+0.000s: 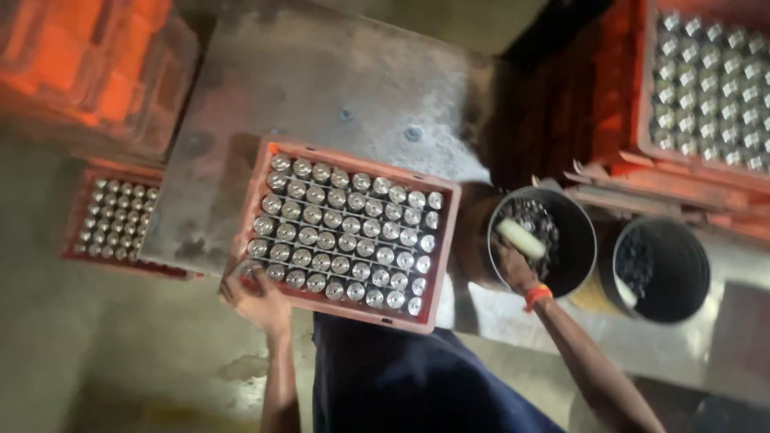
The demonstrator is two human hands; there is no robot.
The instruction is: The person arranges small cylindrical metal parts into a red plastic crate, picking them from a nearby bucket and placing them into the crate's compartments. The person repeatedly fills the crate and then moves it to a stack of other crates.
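Just beyond your left hand, which curls its fingers onto the near-left corner of the orange crate, rows of shiny metal cylinders stand upright in the crate's grid; whether those fingers pinch one of the corner pieces or only rest on the rim, you cannot tell. The crate lies on a grey metal plate, tilted a little across it, with your dark blue clothing just below its near edge. To the right of the crate, your right hand, with an orange band at the wrist, reaches into a black bucket and is closed around a pale rod-like handle that lies over a heap of small dark parts. Just right of that hand stands a second black bucket, also holding dark parts. Farther left of your left hand, a smaller orange crate of cylinders sits lower down, and far beyond your right hand another filled orange crate rests at the upper right.
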